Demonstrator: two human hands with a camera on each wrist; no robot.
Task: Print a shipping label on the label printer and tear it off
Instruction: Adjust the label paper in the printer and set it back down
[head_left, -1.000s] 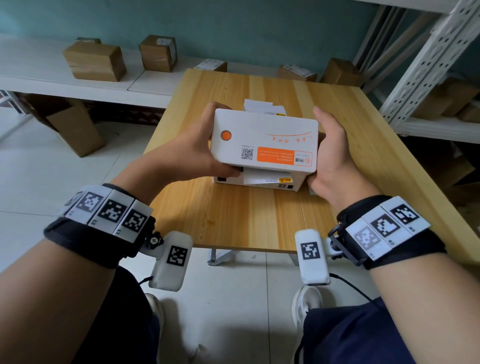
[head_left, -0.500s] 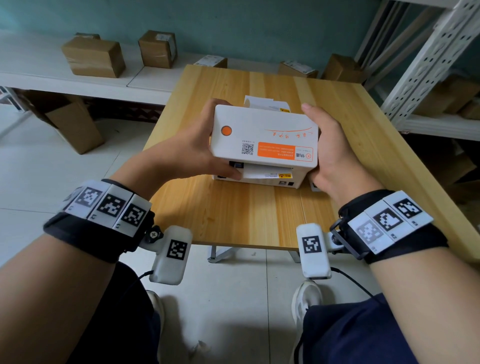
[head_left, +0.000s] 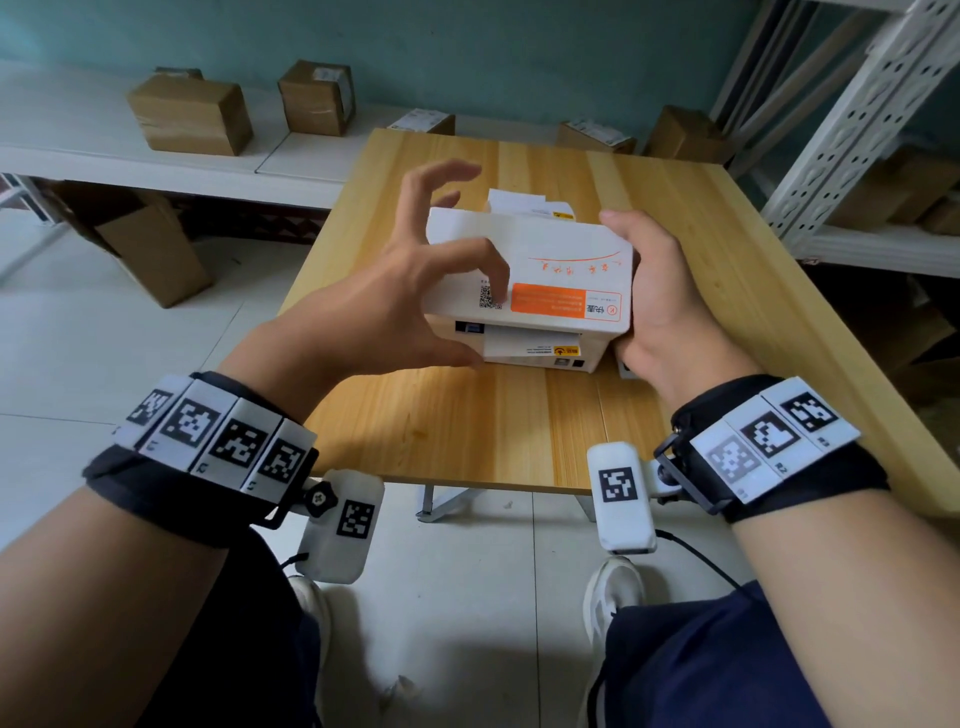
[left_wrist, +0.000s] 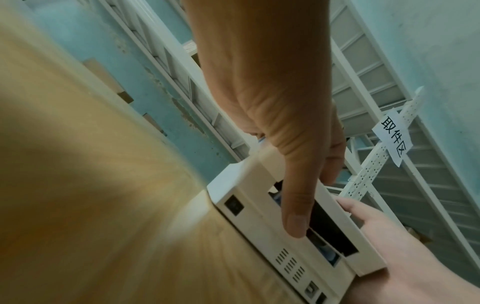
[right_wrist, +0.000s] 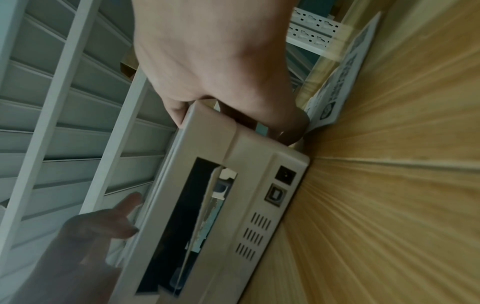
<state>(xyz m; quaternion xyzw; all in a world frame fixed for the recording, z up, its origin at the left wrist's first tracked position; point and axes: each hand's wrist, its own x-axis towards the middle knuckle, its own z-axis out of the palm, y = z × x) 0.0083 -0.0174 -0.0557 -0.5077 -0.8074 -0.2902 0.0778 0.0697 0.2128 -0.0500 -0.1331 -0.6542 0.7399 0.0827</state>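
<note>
Your left hand (head_left: 410, 306) hovers with fingers spread and loosely curled, holding nothing, its thumb under the front slot. The label printer (head_left: 540, 280) sits mid-desk (head_left: 467, 415); your right hand (head_left: 660, 312) grips its right side.

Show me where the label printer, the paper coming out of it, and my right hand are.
label printer (head_left: 540, 254), head view, on its white lid.
paper (head_left: 524, 343), head view, on the sheet in the front slot.
right hand (head_left: 670, 312), head view, on its back.
</note>
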